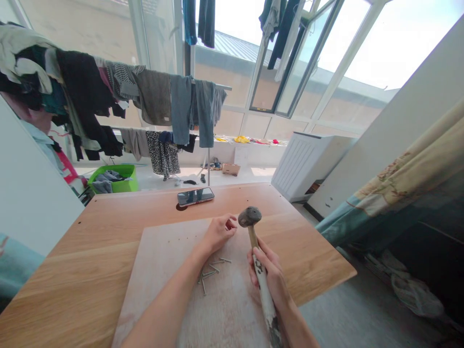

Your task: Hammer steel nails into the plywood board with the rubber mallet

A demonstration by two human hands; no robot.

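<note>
Bright room, laundry (155, 96) far left; pale board (155, 275) on wood table (311, 251). Right hand (271, 268): fingers wrapped round hammer (266, 299), head raised. Left hand (219, 233): fingers half-curled, can't tell if gripping anything. Loose nails (209, 274) mid-board. Probably nail-setting step; strike needs fingers clear.

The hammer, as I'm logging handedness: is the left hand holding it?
No, the right hand grips the hammer by its handle; the left hand is apart.

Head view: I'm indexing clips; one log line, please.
right hand: gripping hammer; left hand: over board, grip unclear; nails: loose on board; smartphone: on table
</note>
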